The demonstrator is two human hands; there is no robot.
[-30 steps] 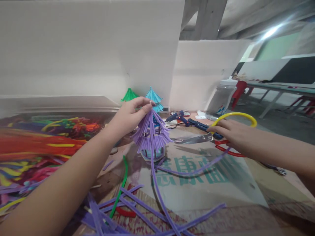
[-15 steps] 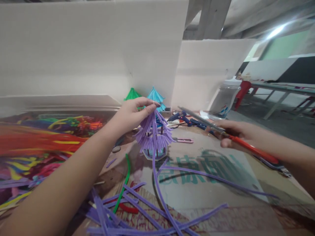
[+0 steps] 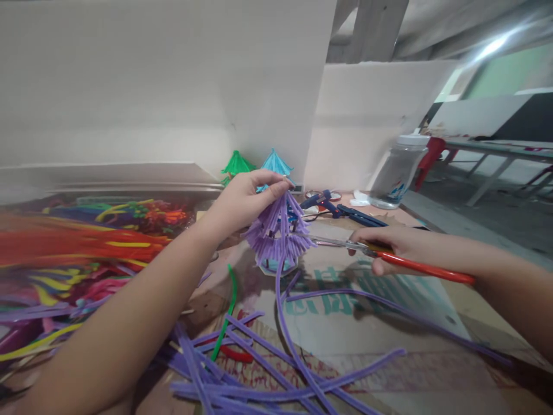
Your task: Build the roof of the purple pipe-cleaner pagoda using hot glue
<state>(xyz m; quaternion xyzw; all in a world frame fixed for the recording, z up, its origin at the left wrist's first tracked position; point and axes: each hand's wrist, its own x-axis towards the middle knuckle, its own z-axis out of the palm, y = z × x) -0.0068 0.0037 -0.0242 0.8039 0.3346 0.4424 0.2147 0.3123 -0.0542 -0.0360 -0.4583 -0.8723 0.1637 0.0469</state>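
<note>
My left hand [image 3: 265, 196] pinches the top of a small tiered model pavilion [image 3: 280, 245] roofed with purple pipe cleaners. Its pale base rests on the table. One long purple pipe cleaner [image 3: 285, 323] trails from the model's front down toward me. In my right hand [image 3: 397, 248] is a pair of red-handled scissors [image 3: 425, 266], held almost level. The metal blades point left, with their tips close to the model's right side; whether they touch it I cannot tell. Loose purple pipe cleaners [image 3: 259, 393] lie in front.
Behind the model stand a green roof [image 3: 237, 162] and a light-blue roof [image 3: 276, 161]. A glue gun [image 3: 319, 200], dark-handled tool [image 3: 360, 216] and clear bottle [image 3: 397, 173] are at the back right. Coloured pipe cleaners [image 3: 78, 245] fill the left side. A green strip [image 3: 231, 291] lies centre-left.
My right hand has brought the scissors down and left, so their tips are now beside the purple model. My left hand keeps its pinch at the top. The view has shifted slightly.
</note>
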